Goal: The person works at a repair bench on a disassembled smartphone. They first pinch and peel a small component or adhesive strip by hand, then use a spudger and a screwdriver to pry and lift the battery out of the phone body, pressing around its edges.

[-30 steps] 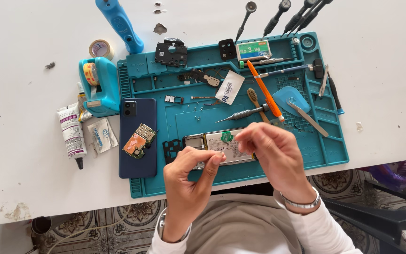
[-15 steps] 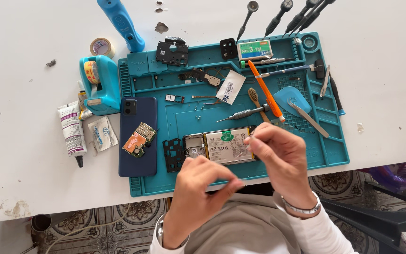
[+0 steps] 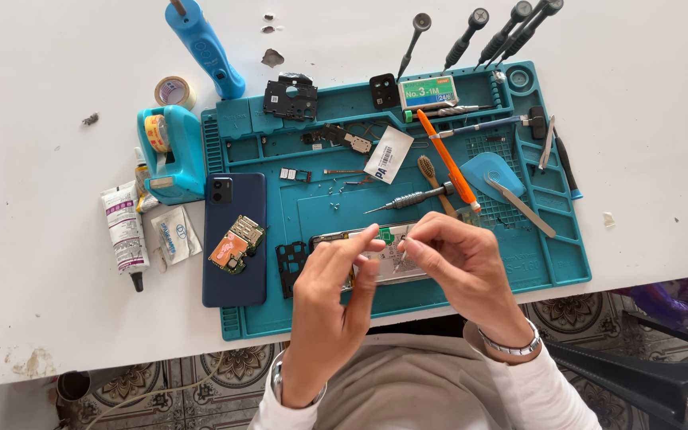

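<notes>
An opened phone (image 3: 380, 259) lies face down on a teal repair mat (image 3: 567, 263), near the mat's front edge. My left hand (image 3: 328, 295) reaches over it, with its fingertips on the phone's upper edge and inner plate. My right hand (image 3: 459, 259) hovers over the phone's right half with thumb and forefinger pinched together at the inside. The fingers hide whatever is between them. A small black frame piece (image 3: 290, 267) lies just left of the phone.
A dark blue back cover (image 3: 224, 287) carrying a circuit board (image 3: 236, 243) lies at the mat's left. An orange pry tool (image 3: 447, 163), a screwdriver (image 3: 412, 199) and loose screws lie behind the phone. Left of the mat are a glue tube (image 3: 125, 235) and a tape dispenser (image 3: 170, 155).
My left hand, drawn back toward my body half a second ago, has moved forward onto the phone again. My right hand has stayed pinched over the phone's right half.
</notes>
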